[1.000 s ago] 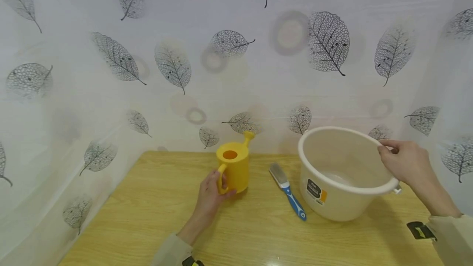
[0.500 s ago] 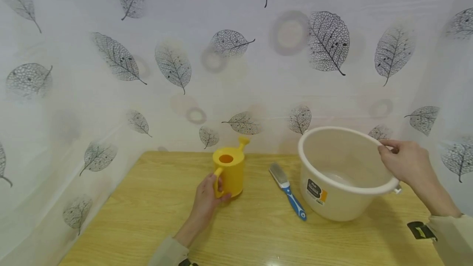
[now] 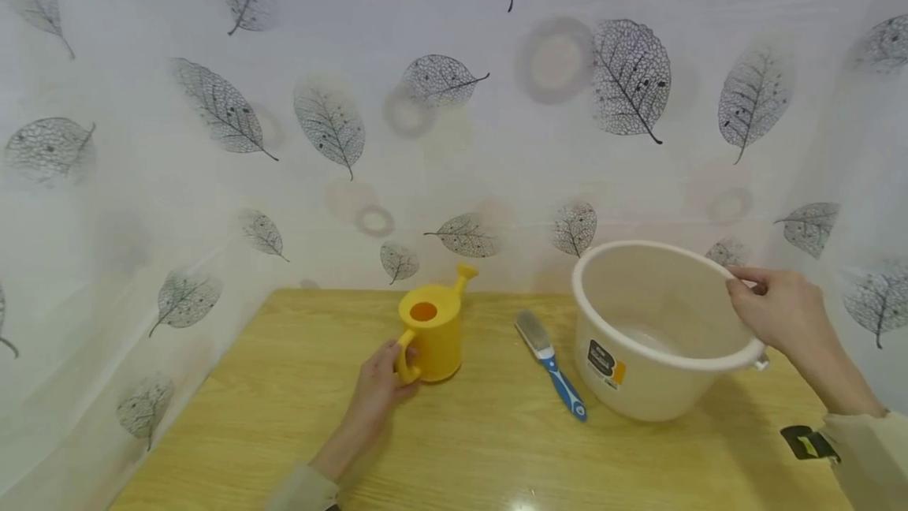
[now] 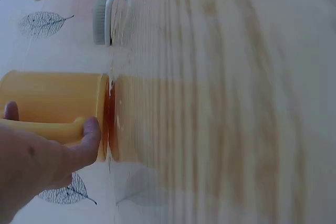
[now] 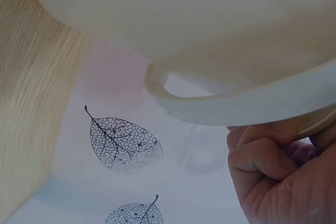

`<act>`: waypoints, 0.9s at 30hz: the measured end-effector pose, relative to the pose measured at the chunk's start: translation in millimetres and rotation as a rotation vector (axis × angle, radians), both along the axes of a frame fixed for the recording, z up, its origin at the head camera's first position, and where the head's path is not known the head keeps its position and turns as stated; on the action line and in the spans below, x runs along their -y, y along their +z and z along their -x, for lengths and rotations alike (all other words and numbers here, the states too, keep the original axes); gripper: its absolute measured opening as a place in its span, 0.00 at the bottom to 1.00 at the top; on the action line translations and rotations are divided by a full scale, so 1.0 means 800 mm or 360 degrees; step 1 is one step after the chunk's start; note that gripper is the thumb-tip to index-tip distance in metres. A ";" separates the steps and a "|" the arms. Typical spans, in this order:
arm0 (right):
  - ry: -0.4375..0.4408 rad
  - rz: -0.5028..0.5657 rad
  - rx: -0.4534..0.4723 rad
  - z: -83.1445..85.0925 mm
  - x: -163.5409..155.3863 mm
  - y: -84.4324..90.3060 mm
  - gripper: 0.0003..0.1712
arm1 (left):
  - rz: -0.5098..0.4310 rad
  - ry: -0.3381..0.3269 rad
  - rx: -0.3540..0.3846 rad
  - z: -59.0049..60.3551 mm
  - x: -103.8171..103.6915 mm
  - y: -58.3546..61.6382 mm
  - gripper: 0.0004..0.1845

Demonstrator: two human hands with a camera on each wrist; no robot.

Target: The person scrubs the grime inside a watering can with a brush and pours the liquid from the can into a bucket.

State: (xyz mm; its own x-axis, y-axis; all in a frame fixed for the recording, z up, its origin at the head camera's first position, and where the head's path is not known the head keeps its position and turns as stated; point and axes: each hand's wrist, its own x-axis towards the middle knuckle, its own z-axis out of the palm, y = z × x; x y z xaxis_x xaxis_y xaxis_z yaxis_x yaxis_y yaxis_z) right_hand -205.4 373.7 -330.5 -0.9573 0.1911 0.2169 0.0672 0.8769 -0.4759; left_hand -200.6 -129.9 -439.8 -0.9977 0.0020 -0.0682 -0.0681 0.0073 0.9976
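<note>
A yellow watering can (image 3: 438, 344) stands upright left of the middle of the table, its spout pointing back and to the right. My left hand (image 3: 377, 385) grips its handle, and in the left wrist view the thumb (image 4: 90, 132) lies at the handle's lower end. Whether the base touches the table or hovers just above it, I cannot tell. On the right is a cream plastic bucket (image 3: 641, 389) with a dark label, slightly tilted. My right hand (image 3: 789, 312) pinches its rim at the right side; some of those fingers are hidden behind the rim.
Between can and bucket lies a brush (image 3: 552, 367) with a blue and white handle, also visible in the left wrist view. The wooden table (image 3: 298, 416) ends at the back against a pale curtain (image 3: 454, 156) printed with dark leaves.
My left hand has drawn the watering can to the left and a little nearer to me, away from the brush. The right hand, bucket and brush stay as they were.
</note>
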 end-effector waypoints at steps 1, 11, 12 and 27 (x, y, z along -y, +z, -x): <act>0.0001 0.0007 -0.0001 -0.001 -0.001 -0.001 0.34 | 0.0009 -0.0007 -0.0004 0.000 0.004 -0.001 0.22; -0.0040 0.0013 0.0001 -0.004 -0.005 -0.002 0.33 | 0.0166 -0.0212 -0.0077 0.005 0.035 -0.005 0.23; -0.0050 0.0015 0.0009 -0.004 -0.006 -0.002 0.33 | 0.0178 -0.0231 -0.0078 0.006 0.037 -0.006 0.24; -0.0221 0.0010 0.0053 -0.006 -0.016 0.001 0.33 | 0.0237 -0.0268 -0.0082 0.005 0.033 -0.003 0.24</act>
State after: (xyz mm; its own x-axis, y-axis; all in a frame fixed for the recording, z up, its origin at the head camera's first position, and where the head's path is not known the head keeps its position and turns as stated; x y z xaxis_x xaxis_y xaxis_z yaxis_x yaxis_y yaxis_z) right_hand -200.5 386.7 -329.7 -0.9282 0.3234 0.1839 0.2036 0.8552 -0.4766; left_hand -205.0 -156.6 -441.9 -0.9863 0.1625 -0.0293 -0.0026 0.1619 0.9868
